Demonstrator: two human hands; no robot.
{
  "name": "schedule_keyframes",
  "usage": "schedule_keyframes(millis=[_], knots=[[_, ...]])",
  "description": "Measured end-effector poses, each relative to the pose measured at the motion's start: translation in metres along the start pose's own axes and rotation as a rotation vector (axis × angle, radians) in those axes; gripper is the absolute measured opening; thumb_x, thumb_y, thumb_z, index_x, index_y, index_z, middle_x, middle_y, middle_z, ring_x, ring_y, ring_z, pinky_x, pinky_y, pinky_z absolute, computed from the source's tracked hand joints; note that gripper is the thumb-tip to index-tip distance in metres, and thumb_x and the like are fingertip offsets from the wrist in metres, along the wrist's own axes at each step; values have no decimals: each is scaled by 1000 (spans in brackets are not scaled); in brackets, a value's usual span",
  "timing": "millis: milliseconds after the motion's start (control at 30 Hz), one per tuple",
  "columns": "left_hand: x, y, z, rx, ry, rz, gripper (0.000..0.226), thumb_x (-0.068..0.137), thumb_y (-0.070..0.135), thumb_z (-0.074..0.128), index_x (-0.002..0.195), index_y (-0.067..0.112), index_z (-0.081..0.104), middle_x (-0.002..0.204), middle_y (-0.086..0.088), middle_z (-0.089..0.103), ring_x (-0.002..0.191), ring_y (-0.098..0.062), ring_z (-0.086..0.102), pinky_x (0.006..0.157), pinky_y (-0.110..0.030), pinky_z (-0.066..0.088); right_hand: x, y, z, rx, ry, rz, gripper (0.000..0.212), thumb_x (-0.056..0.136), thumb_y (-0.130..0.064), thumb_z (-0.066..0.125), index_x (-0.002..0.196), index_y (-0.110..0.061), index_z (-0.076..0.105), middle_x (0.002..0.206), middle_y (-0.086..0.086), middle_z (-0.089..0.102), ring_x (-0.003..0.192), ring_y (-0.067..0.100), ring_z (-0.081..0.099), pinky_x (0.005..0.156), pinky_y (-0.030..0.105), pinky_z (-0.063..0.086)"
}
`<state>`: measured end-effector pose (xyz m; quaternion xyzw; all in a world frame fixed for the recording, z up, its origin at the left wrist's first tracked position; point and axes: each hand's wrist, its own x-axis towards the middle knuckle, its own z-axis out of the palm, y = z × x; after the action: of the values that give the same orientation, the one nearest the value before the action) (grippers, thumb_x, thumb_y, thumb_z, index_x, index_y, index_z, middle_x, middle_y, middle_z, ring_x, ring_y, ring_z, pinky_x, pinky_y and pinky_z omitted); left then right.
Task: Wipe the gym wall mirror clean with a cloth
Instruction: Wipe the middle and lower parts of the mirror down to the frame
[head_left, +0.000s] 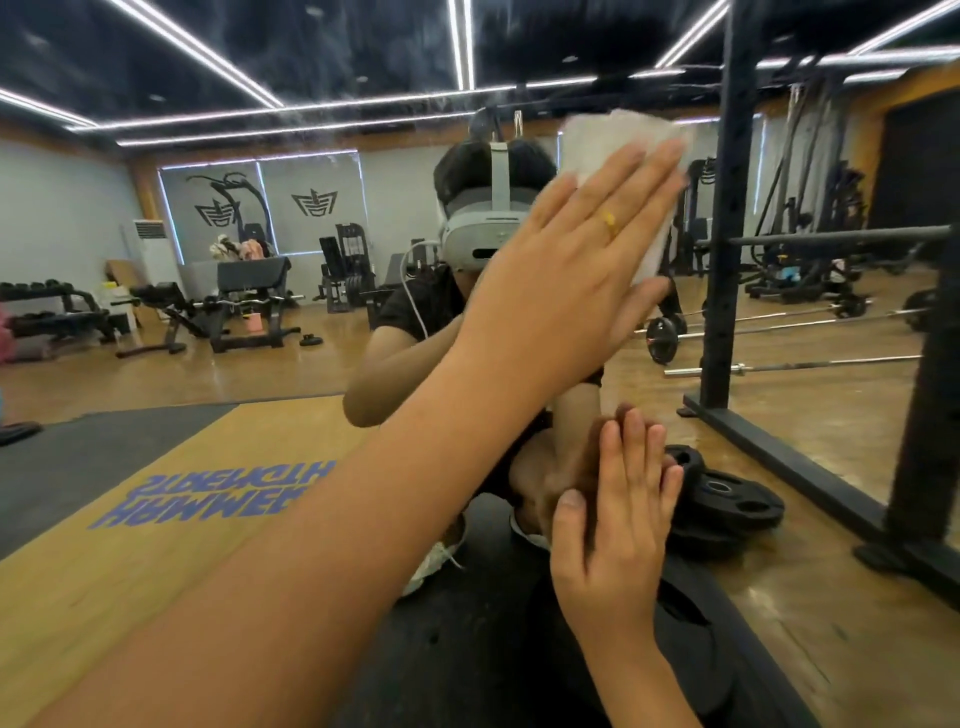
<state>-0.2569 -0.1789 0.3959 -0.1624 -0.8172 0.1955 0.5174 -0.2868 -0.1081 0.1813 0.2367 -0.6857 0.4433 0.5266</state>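
1. High on the mirror, the left hand presses a white cloth flat against the glass, fingers straight, grip released.
2. Lower down, the right hand rests flat on the mirror, grip released too.

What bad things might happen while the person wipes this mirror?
The bare right hand lies flat on the mirror, so it may leave finger marks there. The left hand only presses the white cloth with straight fingers, so the cloth might slide out and drop. Weight plates lie on the floor close by, so a step that way might mean a stubbed toe.
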Motion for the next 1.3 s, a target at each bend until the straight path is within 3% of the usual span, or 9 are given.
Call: schedule_keyframes(millis=[167, 300, 500, 700, 867, 1033, 1300], knots=[[-88, -53, -17, -56, 106, -232, 58, 110, 25, 39, 163, 8, 25, 171, -7, 20, 159, -22, 13, 129, -49, 18, 3, 0, 1, -2, -8, -12, 64, 100, -20, 41, 160, -7, 21, 173, -4, 10, 160, 25, 10, 129, 44, 0], [-83, -44, -16, -53, 140, -373, 59, 108, 22, 39, 163, 7, 24, 172, -10, 17, 160, -25, 11, 129, -47, 10, 0, 2, -2, -4, -2, 1, 65, 100, -20, 41, 160, -7, 22, 173, -3, 10, 160, 25, 10, 129, 44, 0], [-24, -27, -11, 4, 27, -70, 65, 109, 36, 36, 164, 8, 17, 173, -10, 12, 160, -26, 7, 130, -48, 9, 1, -5, 4, -13, 15, 14, 65, 99, -19, 41, 160, -7, 22, 173, -4, 10, 159, 25, 12, 129, 45, 1], [-123, -54, -9, 2, 58, -188, 63, 107, 28, 40, 163, 5, 22, 172, -10, 16, 160, -25, 10, 127, -54, 16, 3, -4, -2, -20, -67, 3, 71, 102, -22, 38, 165, -24, 7, 174, -3, 4, 160, 25, 8, 129, 45, -2], [-132, -48, -4, -10, 112, -333, 65, 101, 20, 38, 161, 0, 22, 170, -15, 18, 160, -26, 8, 127, -56, 14, 1, -9, -5, 7, -83, 27, 68, 102, -22, 39, 164, -19, 13, 174, -2, 7, 160, 25, 9, 129, 44, -3], [-68, -14, 8, -28, 141, -154, 62, 103, 22, 39, 161, 2, 27, 169, -13, 20, 158, -32, 15, 126, -58, 15, 5, -5, -5, 13, -68, 22, 66, 99, -20, 43, 161, -13, 23, 171, 6, 18, 159, 24, 12, 129, 45, 0], [-67, -15, 5, 50, 66, -55, 60, 106, 25, 37, 160, 0, 26, 168, -18, 20, 157, -34, 16, 128, -55, 14, 6, -1, -9, 42, -64, 18, 67, 98, -18, 45, 161, -12, 24, 170, 7, 21, 159, 25, 13, 129, 45, 0]])
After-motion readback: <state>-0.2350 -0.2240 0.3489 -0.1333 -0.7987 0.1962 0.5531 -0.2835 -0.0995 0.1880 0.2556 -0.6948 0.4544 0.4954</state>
